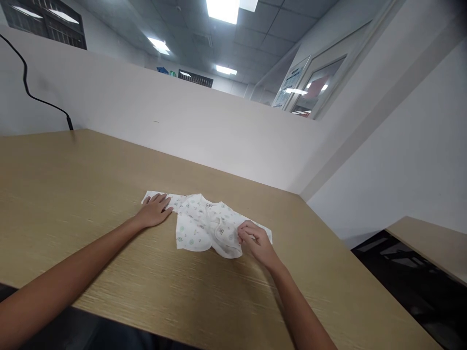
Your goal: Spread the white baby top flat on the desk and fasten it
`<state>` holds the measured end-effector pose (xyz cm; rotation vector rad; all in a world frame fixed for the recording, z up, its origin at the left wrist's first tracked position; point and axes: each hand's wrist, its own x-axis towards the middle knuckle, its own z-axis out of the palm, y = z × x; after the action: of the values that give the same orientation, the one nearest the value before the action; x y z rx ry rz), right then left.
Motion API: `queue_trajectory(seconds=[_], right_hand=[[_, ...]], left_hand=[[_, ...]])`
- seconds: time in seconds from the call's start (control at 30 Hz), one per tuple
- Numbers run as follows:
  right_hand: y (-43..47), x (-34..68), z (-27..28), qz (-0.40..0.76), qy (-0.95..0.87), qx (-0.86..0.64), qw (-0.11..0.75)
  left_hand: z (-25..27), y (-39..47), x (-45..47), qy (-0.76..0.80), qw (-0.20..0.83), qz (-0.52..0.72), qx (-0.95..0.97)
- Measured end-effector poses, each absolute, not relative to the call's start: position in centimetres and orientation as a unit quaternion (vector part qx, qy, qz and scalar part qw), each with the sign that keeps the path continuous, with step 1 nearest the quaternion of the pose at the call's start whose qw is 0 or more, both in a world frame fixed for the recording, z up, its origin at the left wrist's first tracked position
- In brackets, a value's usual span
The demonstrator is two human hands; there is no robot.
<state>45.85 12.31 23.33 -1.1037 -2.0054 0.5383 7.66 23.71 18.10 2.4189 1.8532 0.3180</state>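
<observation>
A small white baby shirt [193, 226] with a tiny printed pattern lies spread on the wooden table, its neckline toward the far side and both long sleeves stretched sideways. My left hand [155, 211] rests flat on the left sleeve, fingers extended over the cloth. At the shirt's right side, by the right sleeve, my right hand [257, 240] has its fingers curled and pinched together at the fabric's edge. The front panels look slightly rumpled near the middle. What lies between the right fingertips is mostly hidden.
The light wooden table [109, 175] meets a low white partition [204, 136] along its far edge. A black cable [44, 101] hangs down at the far left. Another wooden surface [430, 238] stands to the right, beyond a gap.
</observation>
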Motion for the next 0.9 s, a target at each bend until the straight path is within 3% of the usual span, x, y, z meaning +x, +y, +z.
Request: queue_trajectory(seconds=[0.13,0.37,0.57,0.77,0.9], right_hand=[[12.0,44.2,22.5,0.166,-0.811,-0.412,0.38],[11.1,41.3,21.2,0.089,-0.877,-0.39,0.267],[11.5,40.8,20.3,0.03,-0.882,-0.405,0.239],[11.7,40.7,20.1,0.05,-0.868,-0.431,0.24],[11.4,40.4,20.4,0.154,-0.818,-0.458,0.313]], left_hand=[[18.1,23.6,7.7,0.6,0.027,0.108,0.792],[17.9,23.7,7.6,0.601,0.028,0.108,0.792],[17.7,23.9,7.4,0.599,0.027,0.109,0.793],[18.1,23.6,7.5,0.596,0.034,0.106,0.795],[18.2,23.6,7.5,0.601,0.034,0.101,0.792]])
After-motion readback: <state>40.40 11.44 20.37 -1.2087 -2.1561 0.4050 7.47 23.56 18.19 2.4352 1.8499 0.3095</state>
